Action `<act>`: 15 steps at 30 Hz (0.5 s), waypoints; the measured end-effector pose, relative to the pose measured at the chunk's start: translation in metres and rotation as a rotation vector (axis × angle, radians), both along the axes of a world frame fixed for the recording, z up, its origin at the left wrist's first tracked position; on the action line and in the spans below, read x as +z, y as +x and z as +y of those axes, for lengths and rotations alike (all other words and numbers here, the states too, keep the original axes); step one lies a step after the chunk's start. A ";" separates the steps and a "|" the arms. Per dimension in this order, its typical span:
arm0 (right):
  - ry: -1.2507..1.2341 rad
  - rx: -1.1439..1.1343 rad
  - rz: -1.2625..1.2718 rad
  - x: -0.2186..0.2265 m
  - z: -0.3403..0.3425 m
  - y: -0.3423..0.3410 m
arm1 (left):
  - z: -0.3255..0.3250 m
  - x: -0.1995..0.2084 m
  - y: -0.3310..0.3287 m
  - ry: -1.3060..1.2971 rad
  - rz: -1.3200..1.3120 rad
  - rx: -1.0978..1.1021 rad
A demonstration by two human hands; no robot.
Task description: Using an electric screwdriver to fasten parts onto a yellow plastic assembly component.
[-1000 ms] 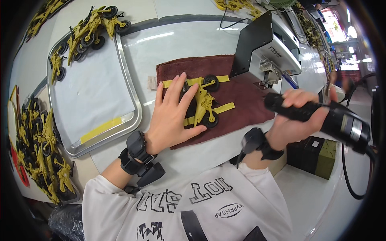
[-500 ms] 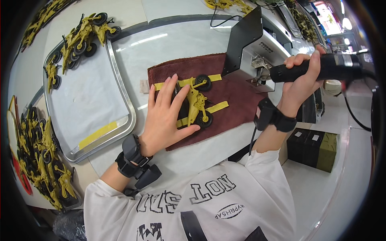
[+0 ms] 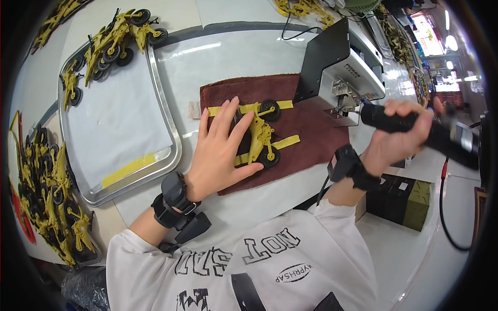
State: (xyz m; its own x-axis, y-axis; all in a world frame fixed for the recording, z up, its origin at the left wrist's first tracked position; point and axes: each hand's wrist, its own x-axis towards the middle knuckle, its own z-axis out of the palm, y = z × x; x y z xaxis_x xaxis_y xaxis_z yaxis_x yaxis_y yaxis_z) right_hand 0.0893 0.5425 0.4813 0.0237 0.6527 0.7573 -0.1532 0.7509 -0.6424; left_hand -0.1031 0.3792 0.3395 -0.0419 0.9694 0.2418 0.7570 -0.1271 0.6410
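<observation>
The left hand (image 3: pixel 220 150) is lying flat, palm down, with its fingers spread and extended, pressing on a yellow plastic toy motorcycle with black wheels (image 3: pixel 259 136) that is resting on a dark maroon cloth mat (image 3: pixel 311 124) in the middle of the pale worktable (image 3: pixel 233 57) — the fingertips are reaching toward the toy's rear end while its front wheel is sitting clear of the hand. Two yellow strips are crossing the mat under the toy. The right hand (image 3: pixel 397 127) is wrapping its fingers tightly around a black cylindrical powered screwdriver with a cable (image 3: pixel 420 129), its tip pointing toward a grey and black box-shaped machine (image 3: pixel 345 67) just beside the mat. To the left, a shallow metal tray lined with white paper (image 3: pixel 166 150) is holding more yellow toy motorcycles (image 3: pixel 116 36) at its far corner — another heap (image 3: pixel 49 197) is lying beyond the tray's left edge.
</observation>
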 end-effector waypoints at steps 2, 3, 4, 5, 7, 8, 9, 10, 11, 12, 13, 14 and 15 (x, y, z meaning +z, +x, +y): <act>-0.071 -0.055 0.013 -0.004 0.014 -0.002 | 0.000 0.001 0.001 -0.003 0.001 -0.003; -0.125 -0.061 0.019 -0.008 0.018 -0.004 | 0.000 0.000 0.001 -0.015 0.002 -0.003; -0.153 -0.049 0.029 -0.013 0.024 -0.003 | 0.001 0.000 0.001 -0.018 0.003 -0.001; -0.156 -0.056 0.027 -0.012 0.024 -0.003 | 0.001 0.000 0.001 -0.009 0.002 -0.003; -0.201 -0.046 0.048 -0.008 0.022 -0.003 | -0.001 -0.001 0.002 -0.004 0.001 -0.012; -0.215 -0.030 0.062 -0.007 0.023 -0.002 | 0.000 0.000 0.002 -0.005 0.007 -0.007; -0.211 -0.036 0.064 -0.007 0.025 -0.001 | 0.000 0.001 0.002 -0.005 0.014 -0.001; -0.215 -0.048 0.047 -0.007 0.027 -0.001 | 0.000 0.001 0.002 -0.005 0.018 0.002; -0.220 -0.058 0.031 -0.007 0.028 -0.001 | 0.001 0.001 0.003 -0.002 0.019 -0.002; -0.224 -0.068 0.024 -0.006 0.025 -0.003 | 0.001 0.002 0.003 -0.006 0.016 -0.003; -0.222 -0.070 0.024 -0.006 0.019 -0.004 | 0.001 0.002 0.003 -0.011 0.012 -0.004; -0.271 -0.038 0.027 -0.007 0.010 -0.006 | -0.001 0.002 0.002 -0.011 0.014 0.005; -0.321 -0.005 0.029 -0.008 -0.001 -0.009 | -0.001 0.002 0.001 -0.016 0.008 -0.001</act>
